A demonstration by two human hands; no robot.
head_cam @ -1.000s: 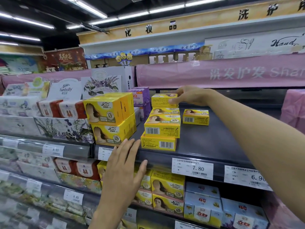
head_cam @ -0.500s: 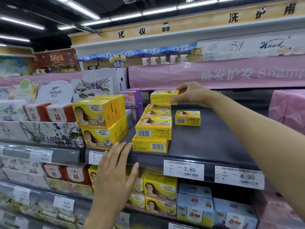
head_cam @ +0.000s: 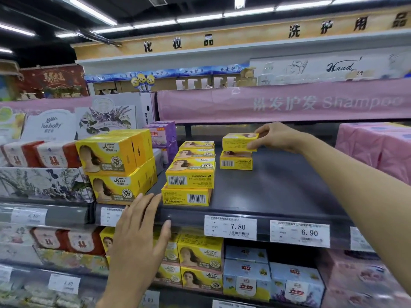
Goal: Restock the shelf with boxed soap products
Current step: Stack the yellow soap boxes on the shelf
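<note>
My right hand (head_cam: pixel 274 137) pinches a small yellow soap box (head_cam: pixel 239 141) by its right end, holding it just above another yellow box (head_cam: pixel 236 160) that lies alone on the dark shelf (head_cam: pixel 278 187). To the left stands a stepped stack of yellow boxes (head_cam: pixel 190 173), several deep. Further left are larger yellow soap boxes (head_cam: pixel 113 165) stacked two high. My left hand (head_cam: pixel 138 236) hovers with straight fingers in front of the shelf edge, below those boxes, holding nothing.
Price tags 7.80 (head_cam: pixel 230 227) and 6.90 (head_cam: pixel 299 233) hang on the shelf rail. Pink wrapped packs (head_cam: pixel 375 150) sit at the right. Purple boxes (head_cam: pixel 162 134) stand behind. The lower shelf holds yellow and blue boxes (head_cam: pixel 246 276). A pink banner (head_cam: pixel 266 103) spans above.
My right hand lifted the top box off the back of the stack and carried it right, over the lone box. The left hand stayed near the shelf edge.
</note>
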